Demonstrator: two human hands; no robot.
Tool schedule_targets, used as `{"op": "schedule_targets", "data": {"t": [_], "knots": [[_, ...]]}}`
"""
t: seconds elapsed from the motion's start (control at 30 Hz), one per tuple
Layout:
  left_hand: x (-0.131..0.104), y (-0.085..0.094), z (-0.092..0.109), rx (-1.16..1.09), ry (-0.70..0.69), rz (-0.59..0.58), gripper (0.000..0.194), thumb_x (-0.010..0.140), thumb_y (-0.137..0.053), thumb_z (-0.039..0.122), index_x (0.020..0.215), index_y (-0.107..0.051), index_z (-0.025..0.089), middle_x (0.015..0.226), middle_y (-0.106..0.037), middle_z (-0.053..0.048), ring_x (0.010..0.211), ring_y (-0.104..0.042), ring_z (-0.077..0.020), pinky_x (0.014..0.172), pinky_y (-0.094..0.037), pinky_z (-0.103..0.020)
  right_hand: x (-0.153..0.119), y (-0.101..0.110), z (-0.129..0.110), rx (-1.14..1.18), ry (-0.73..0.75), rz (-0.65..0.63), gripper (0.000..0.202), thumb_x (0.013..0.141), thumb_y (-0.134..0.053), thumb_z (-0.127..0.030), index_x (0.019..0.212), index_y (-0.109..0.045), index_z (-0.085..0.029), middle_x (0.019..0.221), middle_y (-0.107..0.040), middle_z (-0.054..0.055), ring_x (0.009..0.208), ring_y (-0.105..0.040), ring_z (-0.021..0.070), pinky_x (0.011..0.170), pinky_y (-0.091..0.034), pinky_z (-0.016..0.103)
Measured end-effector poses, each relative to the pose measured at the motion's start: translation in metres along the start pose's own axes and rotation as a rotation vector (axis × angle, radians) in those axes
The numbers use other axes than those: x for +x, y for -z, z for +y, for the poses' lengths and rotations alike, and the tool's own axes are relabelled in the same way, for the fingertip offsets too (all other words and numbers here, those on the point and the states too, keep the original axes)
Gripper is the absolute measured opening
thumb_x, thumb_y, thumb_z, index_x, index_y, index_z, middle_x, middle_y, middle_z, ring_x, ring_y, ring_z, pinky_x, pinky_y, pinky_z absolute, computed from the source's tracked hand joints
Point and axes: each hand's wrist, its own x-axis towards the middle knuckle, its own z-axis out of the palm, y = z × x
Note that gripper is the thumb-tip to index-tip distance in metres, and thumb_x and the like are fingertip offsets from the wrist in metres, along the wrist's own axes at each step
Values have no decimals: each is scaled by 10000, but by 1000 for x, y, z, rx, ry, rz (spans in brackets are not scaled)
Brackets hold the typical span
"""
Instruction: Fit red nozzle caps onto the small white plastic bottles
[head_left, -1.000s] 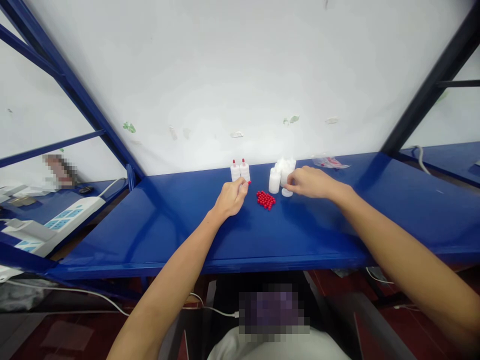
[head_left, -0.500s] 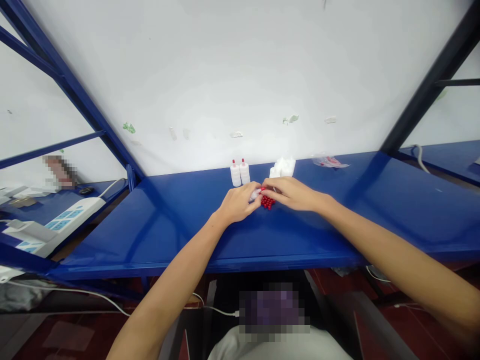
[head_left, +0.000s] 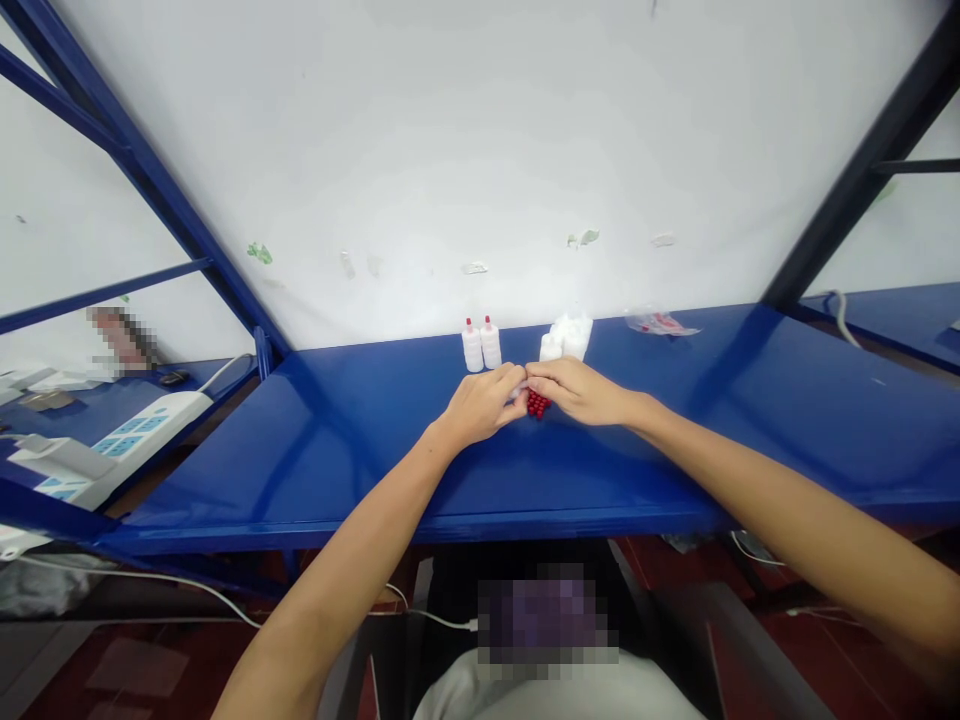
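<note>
My left hand (head_left: 484,402) is closed around a small white squeeze bottle (head_left: 517,393), most of which its fingers cover. My right hand (head_left: 577,390) meets it at the bottle's tip, thumb and fingers pinched over the red cap, which is hidden now. Just below the fingertips, a small pile of red caps (head_left: 537,404) lies on the blue table (head_left: 360,440). Behind my left hand stand two white bottles with red tips (head_left: 481,346), upright side by side. Several white bottles (head_left: 564,338) are grouped beyond my right hand, partly in clear plastic.
A clear plastic bag with red pieces (head_left: 661,323) lies at the back right, near the white wall (head_left: 450,150). Blue frame posts rise at both sides. On the left, a white power strip (head_left: 127,440) sits on a neighbouring surface with cables around it.
My right hand has closed in against my left hand at the bottle's tip. The red cap seen between the fingers before is now covered. The camera view has shifted very slightly.
</note>
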Motion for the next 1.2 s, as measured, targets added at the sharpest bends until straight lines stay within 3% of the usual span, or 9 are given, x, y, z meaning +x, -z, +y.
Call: {"op": "schedule_targets", "data": {"t": [0.1,0.17,0.27,0.37,0.53,0.8,0.93,1.07,1.2], "knots": [[-3,4,-7,29,29,13,326,949,-391,253,1222,-564,210,998,-654,-56,784,-613,-160,692,-442,-250,-2,10,0,195,-77,89,334,977,-276,-308,651,-283,-236,606,-318,-37,565,-323,119,574,-316,274],[-6,7,-12,-24,80,55,361,960,-383,253,1288,-531,225,1078,-663,-59,848,-635,-165,755,-461,-260,-5,18,0,174,-114,73,313,943,-290,-268,632,-262,-236,600,-297,-34,563,-306,122,570,-307,281],[-9,10,-18,-110,166,108,343,971,-386,291,1276,-520,210,1101,-678,-62,926,-649,-185,828,-467,-281,-8,28,4,-52,-175,-136,303,899,-374,-270,604,-331,-216,594,-387,-18,572,-359,129,588,-308,297],[-9,9,-19,-127,216,89,321,965,-396,318,1233,-531,202,975,-693,-48,850,-655,-197,780,-460,-290,-10,29,6,-205,-313,-336,280,866,-450,-296,603,-427,-203,594,-491,2,545,-416,133,562,-311,303],[-7,7,-19,-149,229,46,313,960,-394,329,1199,-546,197,892,-687,-45,784,-641,-208,719,-433,-293,-9,26,5,-248,-419,-443,147,823,-526,-272,707,-565,-191,691,-627,42,584,-522,150,565,-359,290],[-6,8,-12,-211,207,-30,269,947,-423,351,1122,-559,197,822,-667,-27,701,-613,-191,681,-418,-290,-9,28,5,-242,-376,-389,140,828,-529,-274,784,-627,-184,681,-618,32,586,-523,148,559,-361,280],[-5,8,-4,-200,173,-66,244,916,-446,319,1098,-553,195,821,-669,-29,686,-609,-193,664,-423,-294,-8,28,-2,-256,-324,-255,216,870,-521,-345,792,-628,-175,647,-583,24,584,-498,141,569,-344,279],[-3,8,3,-182,131,-72,322,925,-438,329,1211,-507,198,922,-691,-43,738,-639,-207,695,-442,-304,-6,18,-6,-140,-205,-114,332,937,-470,-477,926,-606,-174,626,-554,-1,572,-473,135,581,-343,281],[-2,9,6,-206,123,-41,453,931,-450,342,1358,-415,195,1031,-688,-62,801,-659,-215,742,-458,-311,-5,6,-6,-56,-83,-83,311,983,-397,-447,986,-567,-187,677,-593,-3,573,-485,128,595,-357,273]]}}
